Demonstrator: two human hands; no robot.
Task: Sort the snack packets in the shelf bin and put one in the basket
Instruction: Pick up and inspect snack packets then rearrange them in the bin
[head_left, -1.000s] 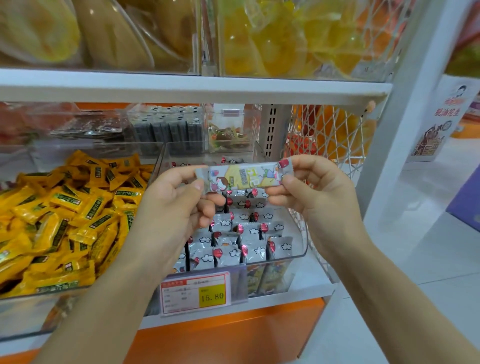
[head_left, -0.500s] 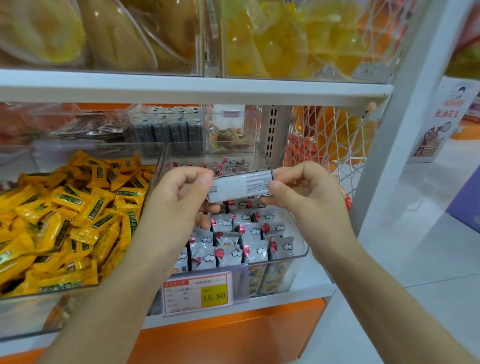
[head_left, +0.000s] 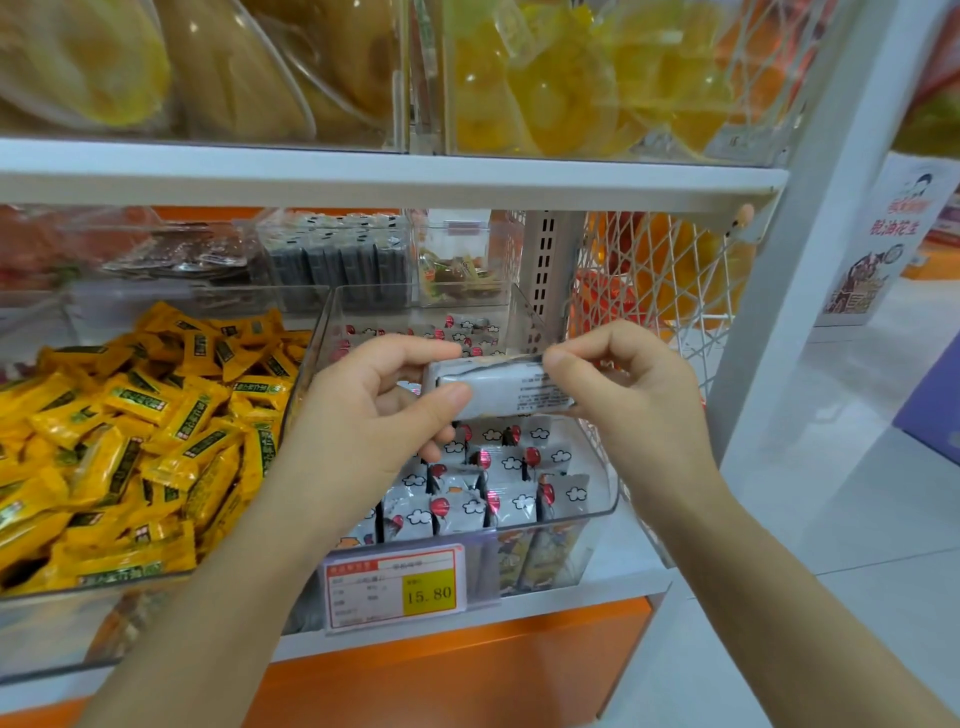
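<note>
A long grey-white snack packet (head_left: 501, 387) is held level above the clear shelf bin (head_left: 605, 506), its printed back side facing me. My left hand (head_left: 363, 415) pinches its left end between thumb and fingers. My right hand (head_left: 623, 395) pinches its right end. Below them the bin holds several upright packets (head_left: 498, 478) in rows, white with cloud and red balloon prints. No basket for the packet can be made out for certain.
A bin of yellow packets (head_left: 130, 441) sits to the left. A price tag (head_left: 395, 587) reading 15.80 hangs on the bin's front. A white wire mesh basket (head_left: 670, 291) hangs at the shelf's right end beside a white post (head_left: 779, 260). The upper shelf (head_left: 389, 174) overhangs.
The packet was turned over from its colourful front to its grey printed back. Both hands lowered it slightly toward the bin and kept hold of its ends.
</note>
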